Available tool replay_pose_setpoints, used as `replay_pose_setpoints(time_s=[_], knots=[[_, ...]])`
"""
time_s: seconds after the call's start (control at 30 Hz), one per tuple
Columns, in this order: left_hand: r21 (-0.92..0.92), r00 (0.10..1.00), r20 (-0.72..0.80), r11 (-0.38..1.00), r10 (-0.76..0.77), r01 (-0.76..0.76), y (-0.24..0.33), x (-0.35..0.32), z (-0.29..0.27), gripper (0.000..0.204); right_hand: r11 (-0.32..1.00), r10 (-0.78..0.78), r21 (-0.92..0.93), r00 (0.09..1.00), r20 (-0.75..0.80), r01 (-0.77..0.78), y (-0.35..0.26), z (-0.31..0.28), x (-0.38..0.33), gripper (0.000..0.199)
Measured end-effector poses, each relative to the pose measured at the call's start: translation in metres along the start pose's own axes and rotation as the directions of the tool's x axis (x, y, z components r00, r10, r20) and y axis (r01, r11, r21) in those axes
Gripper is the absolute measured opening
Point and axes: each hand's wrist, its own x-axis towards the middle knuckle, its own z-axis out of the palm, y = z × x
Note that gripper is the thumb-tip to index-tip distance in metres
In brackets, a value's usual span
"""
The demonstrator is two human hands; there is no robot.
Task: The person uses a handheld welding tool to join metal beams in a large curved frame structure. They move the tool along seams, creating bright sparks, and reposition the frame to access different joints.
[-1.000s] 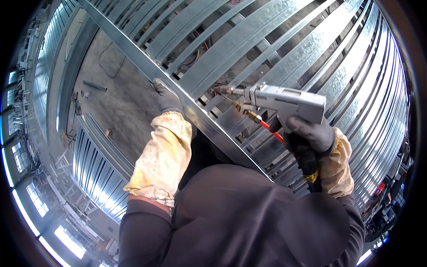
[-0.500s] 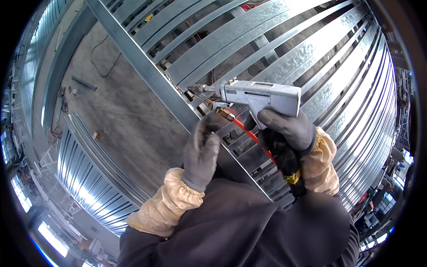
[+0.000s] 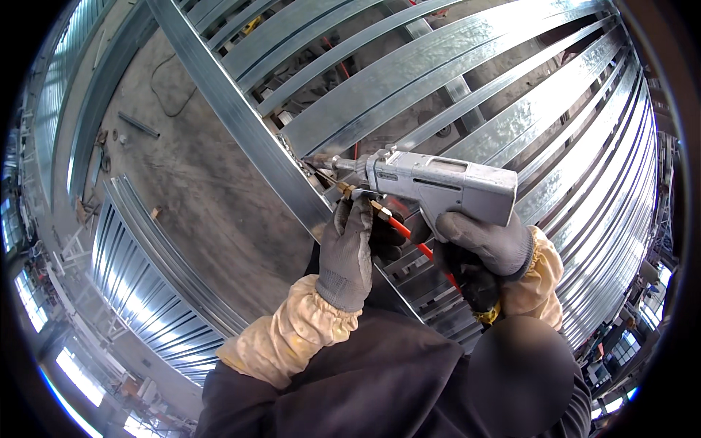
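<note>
My right hand (image 3: 485,241), in a grey glove, grips a silver pistol-shaped metal tool (image 3: 445,182) that looks like a welding gun. Its narrow nozzle points left, over a galvanized steel frame rail (image 3: 241,128). Under the barrel sits a brass fitting (image 3: 383,213), from which an orange hose (image 3: 420,245) runs back toward the grip. My left hand (image 3: 347,252), gloved too, is closed at the front brass piece (image 3: 346,188) just below the nozzle. Its fingertips are partly hidden there. A black cable with a yellow band (image 3: 488,314) hangs below my right hand.
Many parallel galvanized slats (image 3: 526,102) stretch to the right, with gaps between them. On the grey concrete floor (image 3: 190,204) lie a short metal tube (image 3: 139,124) and a thin cable (image 3: 157,95). Stacked metal profiles (image 3: 146,292) lie at the lower left.
My left hand has come up to the brass piece under the nozzle and closed there. The tool and my right hand have shifted slightly right and down in view.
</note>
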Motion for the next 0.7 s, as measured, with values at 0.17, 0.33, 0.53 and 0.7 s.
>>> replay_pose_setpoints(time_s=[0.17,0.33,0.53,0.7], knots=[[-0.52,0.949,0.07,0.8,-0.308,0.298,-0.005,0.009,0.0,0.024,1.0,0.003,0.0,0.999,0.034,-0.003,-0.002,0.0,0.01,0.045],[-0.166,0.995,-0.078,0.985,-0.056,0.042,-0.019,0.011,0.001,0.022,0.999,-0.03,0.038,0.997,0.068,0.027,0.001,0.002,0.017,0.043],[-0.658,0.902,0.011,0.676,-0.431,0.331,-0.011,0.013,0.002,0.021,0.989,0.142,-0.046,0.986,0.084,-0.139,-0.009,-0.001,0.014,0.036],[-0.684,0.914,0.009,0.664,-0.405,0.301,-0.017,0.012,0.001,0.017,0.994,0.014,-0.109,0.996,0.093,-0.003,0.005,-0.003,0.017,0.039]])
